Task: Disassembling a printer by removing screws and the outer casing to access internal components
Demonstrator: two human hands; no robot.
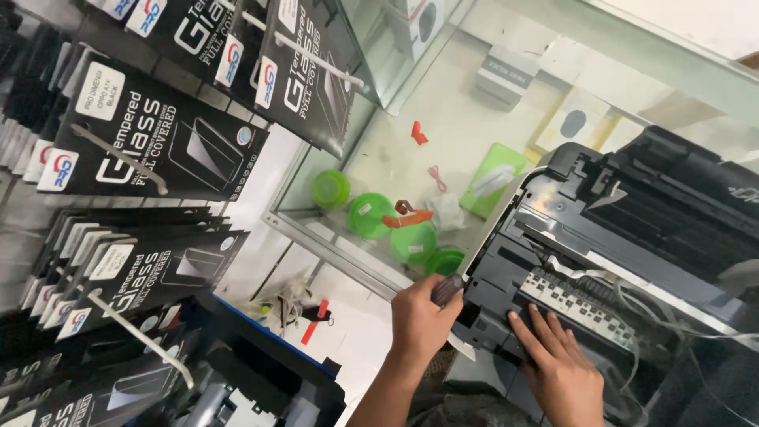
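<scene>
A glass display counter (443,119) is seen filling the upper middle of the view, and a black printer (632,229) with its cover taken off is set on top of it at the right, its long axis running from the lower left up toward the upper right, with one short end pointed at the near left corner. Racks of black packaged screen protectors (150,142) are hung on pegs along the left. Inside the counter, several round green containers (371,215) and a flat green pack (494,178) are laid near the printer's end. The printer's exposed lower edge is touched by the right hand (557,360), whose fingers (526,336) are spread and pressed flat against the black frame beside a white ribbed strip (573,304). The left hand (419,316) is closed in a fist around a dark tool handle (447,289), held right against the printer's left corner; whether the tool's tip is in contact cannot be told.
</scene>
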